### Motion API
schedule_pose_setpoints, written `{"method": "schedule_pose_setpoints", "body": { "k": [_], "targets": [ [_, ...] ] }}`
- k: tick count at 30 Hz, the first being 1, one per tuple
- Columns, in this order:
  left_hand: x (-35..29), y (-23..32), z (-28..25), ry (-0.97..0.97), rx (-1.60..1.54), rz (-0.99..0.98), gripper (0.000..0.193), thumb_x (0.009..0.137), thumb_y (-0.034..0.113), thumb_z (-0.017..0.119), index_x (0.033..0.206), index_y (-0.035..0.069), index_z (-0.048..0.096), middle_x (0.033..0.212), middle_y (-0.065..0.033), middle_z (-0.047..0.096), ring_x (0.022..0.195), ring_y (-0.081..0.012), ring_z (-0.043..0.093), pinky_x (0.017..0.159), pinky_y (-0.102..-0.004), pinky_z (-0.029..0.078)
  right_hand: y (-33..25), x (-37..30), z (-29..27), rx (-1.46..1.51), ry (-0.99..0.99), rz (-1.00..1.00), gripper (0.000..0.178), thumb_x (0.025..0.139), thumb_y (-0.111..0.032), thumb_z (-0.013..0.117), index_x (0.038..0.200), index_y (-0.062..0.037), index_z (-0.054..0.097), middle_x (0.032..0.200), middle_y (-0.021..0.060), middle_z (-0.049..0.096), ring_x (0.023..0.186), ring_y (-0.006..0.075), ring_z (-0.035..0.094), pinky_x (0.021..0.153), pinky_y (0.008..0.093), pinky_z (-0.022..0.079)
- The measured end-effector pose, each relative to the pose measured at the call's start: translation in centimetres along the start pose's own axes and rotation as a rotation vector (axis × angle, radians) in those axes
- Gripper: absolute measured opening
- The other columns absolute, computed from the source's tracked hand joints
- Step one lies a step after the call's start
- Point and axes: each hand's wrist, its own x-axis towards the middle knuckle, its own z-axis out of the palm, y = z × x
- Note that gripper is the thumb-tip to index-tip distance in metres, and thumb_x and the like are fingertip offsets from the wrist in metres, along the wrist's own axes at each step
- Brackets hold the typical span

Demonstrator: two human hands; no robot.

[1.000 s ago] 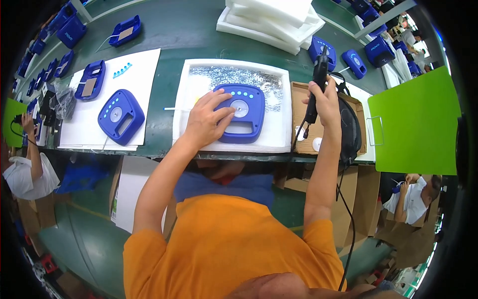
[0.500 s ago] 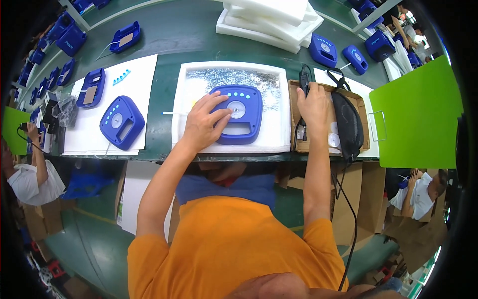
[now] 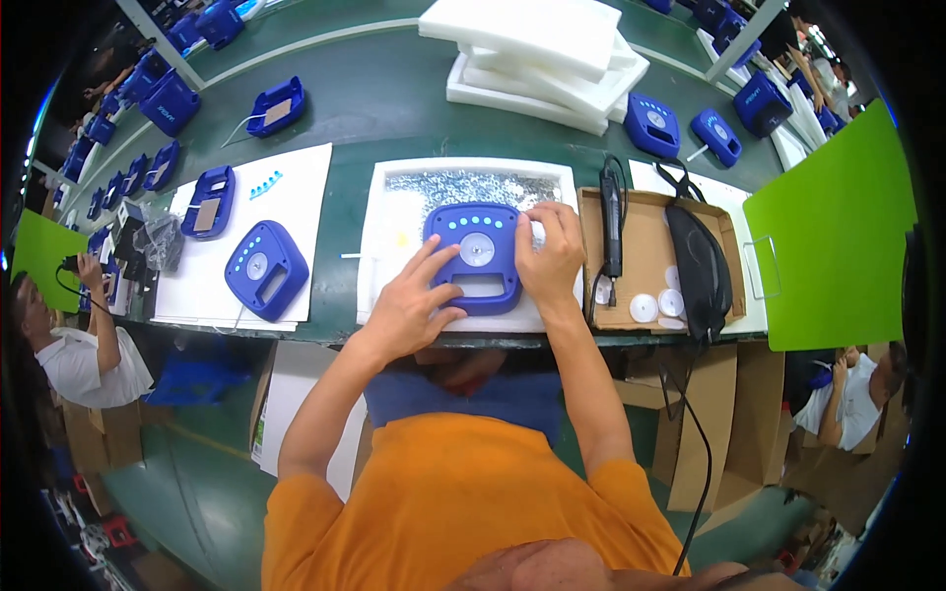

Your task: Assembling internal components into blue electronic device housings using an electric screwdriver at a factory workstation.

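A blue plastic housing (image 3: 443,225) lies on a white foam tray (image 3: 379,202) in front of me. A clear round disc (image 3: 477,249) sits in its middle, below a row of light-blue buttons; a rectangular opening is underneath. My left hand (image 3: 406,307) rests on the housing's left side, fingers spread, with fingertips by the disc and the opening. My right hand (image 3: 552,258) is closed around the right edge, fingers bent; whether it also holds something small is hidden. To its right, a black electric screwdriver (image 3: 612,231) lies in a cardboard box (image 3: 645,202).
White discs (image 3: 643,308) and a black pouch (image 3: 702,266) are in the box. Another blue housing (image 3: 266,268) lies on white sheets (image 3: 320,187) at left, near a blue button strip (image 3: 265,185). Foam trays (image 3: 552,69) are stacked behind. A green panel (image 3: 828,236) stands at right.
My right hand has left the screwdriver in the box and moved left to the housing's right edge. My left hand has slid down and left across the housing. The view has shifted slightly.
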Motion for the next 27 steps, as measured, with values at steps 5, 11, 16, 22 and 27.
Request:
{"method": "schedule_pose_setpoints", "body": {
  "k": [5, 11, 16, 22, 27],
  "targets": [
    [0.5, 0.3, -1.8, -0.030, 0.011, 0.024, 0.025, 0.092, 0.017, 0.091, 0.110, 0.003, 0.080, 0.163, -0.0138, 0.065, 0.161, -0.0436, 0.052, 0.122, -0.0531, 0.055, 0.8, -0.4, -0.4, 0.083, 0.066, 0.028, 0.009, 0.093, -0.004, 0.081, 0.100, -0.0032, 0.076, 0.108, 0.0154, 0.075, 0.102, 0.0376, 0.074, 0.088, 0.0478, 0.060],
    [4.6, -4.7, -5.9, 0.186, 0.146, 0.016, 0.024, 0.094, 0.015, 0.089, 0.112, 0.006, 0.077, 0.159, -0.0132, 0.067, 0.155, -0.0408, 0.059, 0.116, -0.0510, 0.059, 0.6, 0.0, -0.8, 0.123, 0.096, 0.008, 0.010, 0.091, 0.000, 0.082, 0.097, -0.0019, 0.074, 0.102, 0.0159, 0.073, 0.096, 0.0379, 0.073, 0.085, 0.0473, 0.059],
    [12.0, -13.8, -6.7, 0.189, 0.065, -0.139, 0.025, 0.099, 0.019, 0.084, 0.117, 0.004, 0.076, 0.160, -0.0151, 0.066, 0.150, -0.0441, 0.061, 0.118, -0.0480, 0.057, 0.3, -0.1, -0.3, 0.169, 0.089, -0.025, 0.012, 0.091, 0.000, 0.082, 0.097, -0.0012, 0.072, 0.102, 0.0163, 0.073, 0.096, 0.0368, 0.072, 0.083, 0.0460, 0.059],
    [21.3, -26.8, -5.4, 0.418, 0.396, -0.254, 0.046, 0.104, 0.027, 0.078, 0.143, 0.004, 0.070, 0.164, -0.0209, 0.061, 0.151, -0.0444, 0.058, 0.125, -0.0518, 0.050, 0.0, -0.1, -0.6, 0.153, 0.020, -0.015, 0.013, 0.091, 0.001, 0.082, 0.097, -0.0015, 0.071, 0.101, 0.0161, 0.072, 0.095, 0.0373, 0.072, 0.082, 0.0457, 0.059],
    [19.6, -35.5, -7.5, 0.294, 0.690, -0.723, 0.090, 0.092, 0.024, 0.084, 0.170, 0.006, 0.043, 0.175, -0.0247, 0.046, 0.160, -0.0472, 0.047, 0.131, -0.0586, 0.041, 0.1, -0.5, -0.5, 0.172, 0.021, 0.021, 0.010, 0.090, -0.001, 0.081, 0.095, -0.0022, 0.072, 0.100, 0.0163, 0.072, 0.094, 0.0382, 0.072, 0.082, 0.0476, 0.059]
  ]
}}
